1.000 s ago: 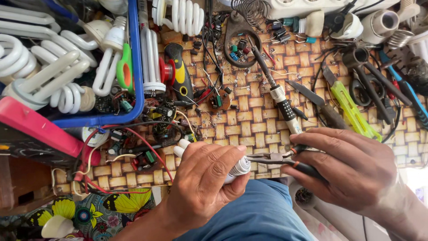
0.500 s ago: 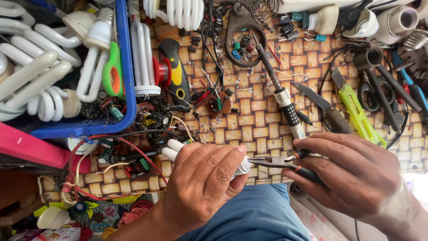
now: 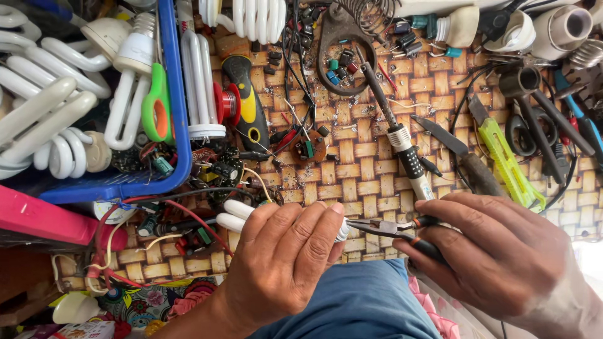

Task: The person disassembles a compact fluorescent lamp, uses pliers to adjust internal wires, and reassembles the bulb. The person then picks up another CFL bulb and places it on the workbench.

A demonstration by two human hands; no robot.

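Head view: low at the left edge, well away from my fingers, I see a small printed packet (image 3: 85,329) in white and red beside a pale plastic cone, and a flat pink box (image 3: 44,220) lying above them; I read nothing off either. The thing in hand is a small lamp (image 3: 242,215): two white glass tubes poke out past the knuckles of my left hand (image 3: 282,263), and its ribbed metal base shows just beyond my fingertips (image 3: 335,213), which are curled together around the body and grip it. My right hand (image 3: 502,257) is closed around the dark handles of needle-nose pliers (image 3: 377,227), whose slim steel tips meet the lamp base; I cannot tell whether they bite it. Just above my right fingers lies a soldering iron (image 3: 402,141) with a white and black grip, and further right a lime-green utility knife (image 3: 505,160). Above my left fingers are red wires and small circuit parts, then a yellow-and-black tool handle (image 3: 248,103). Beyond that, a blue plastic tray (image 3: 179,113) holds white spiral and tube lamps and green-handled scissors (image 3: 157,107). Everything rests on a woven cane mat (image 3: 352,169), tan and chequered.
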